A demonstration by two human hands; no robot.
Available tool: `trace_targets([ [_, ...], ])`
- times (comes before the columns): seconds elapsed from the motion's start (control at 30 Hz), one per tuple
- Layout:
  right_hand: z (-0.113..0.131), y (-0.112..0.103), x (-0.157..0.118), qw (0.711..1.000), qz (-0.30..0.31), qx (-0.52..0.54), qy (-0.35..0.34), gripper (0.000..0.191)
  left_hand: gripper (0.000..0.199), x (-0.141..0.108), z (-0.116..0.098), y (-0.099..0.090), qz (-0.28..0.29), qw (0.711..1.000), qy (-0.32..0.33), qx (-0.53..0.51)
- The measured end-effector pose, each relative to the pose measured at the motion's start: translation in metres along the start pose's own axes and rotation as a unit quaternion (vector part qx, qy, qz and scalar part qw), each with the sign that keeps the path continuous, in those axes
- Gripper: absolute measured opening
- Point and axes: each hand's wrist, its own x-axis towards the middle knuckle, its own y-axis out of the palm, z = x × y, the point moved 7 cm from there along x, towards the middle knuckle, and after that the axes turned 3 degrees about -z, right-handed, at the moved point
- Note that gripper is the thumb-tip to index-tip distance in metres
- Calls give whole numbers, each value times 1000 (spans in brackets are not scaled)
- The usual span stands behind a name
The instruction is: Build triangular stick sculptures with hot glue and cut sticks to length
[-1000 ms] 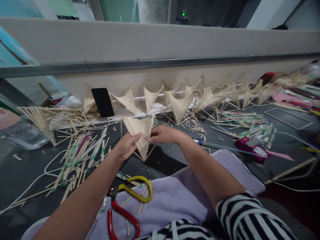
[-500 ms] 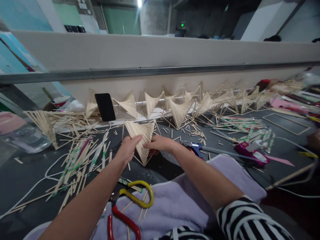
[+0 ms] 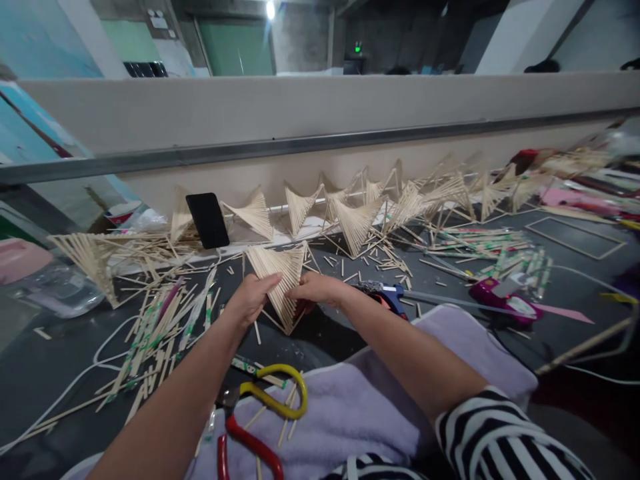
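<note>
A twisted, fan-like model of thin wooden sticks (image 3: 286, 293) stands on the dark table in front of me, its lower tip pointing down. My left hand (image 3: 253, 297) grips its left side, thumb lying across the sticks. On its right side my right hand (image 3: 315, 291) holds it with thumb and fingers; some of these fingers are hidden behind the sticks. Nearer to me, pliers with one yellow and one red handle (image 3: 273, 403) lie on a purple towel (image 3: 360, 407), beside a few loose sticks.
Similar stick models (image 3: 355, 223) line the back wall, near a black phone (image 3: 208, 220). Stick bundles (image 3: 150, 333) lie left. Right are a blue glue gun (image 3: 393, 293), a magenta tool (image 3: 505, 303) and a rectangular stick frame (image 3: 575, 238). A clear jug (image 3: 60, 287) stands far left.
The view has shifted slightly. Both hands keep their hold on the stick model, with no clear movement of the hands or model.
</note>
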Motion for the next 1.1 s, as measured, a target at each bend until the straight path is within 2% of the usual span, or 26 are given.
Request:
trace_targets([
  [0.07, 0, -1, 0, 1000, -6, -1, -1, 12, 45, 0, -3, -3, 18, 1000, -18, 16],
  [0.23, 6, -4, -4, 1000, 10, -10, -1, 12, 40, 1, -12, -19, -12, 998, -47, 51],
  [0.37, 9, -16, -10, 999, 25, -22, 1, 14, 40, -1, -14, -15, 21, 995, -73, 62],
  [0.53, 8, -33, -13, 998, 47, -29, -5, 21, 39, -4, -15, -11, 42, 992, -72, 97],
  [0.63, 6, -37, -13, 998, 54, -30, -6, 26, 35, -5, -12, -10, 38, 987, -70, 138],
  [0.8, 5, -39, -11, 999, 40, -30, -10, 24, 32, -7, 1, -2, 63, 975, -83, 195],
  [1.1, 0, -39, -6, 999, 29, -21, -20, 15, 17, -6, 9, 0, 30, 979, -64, 191],
])
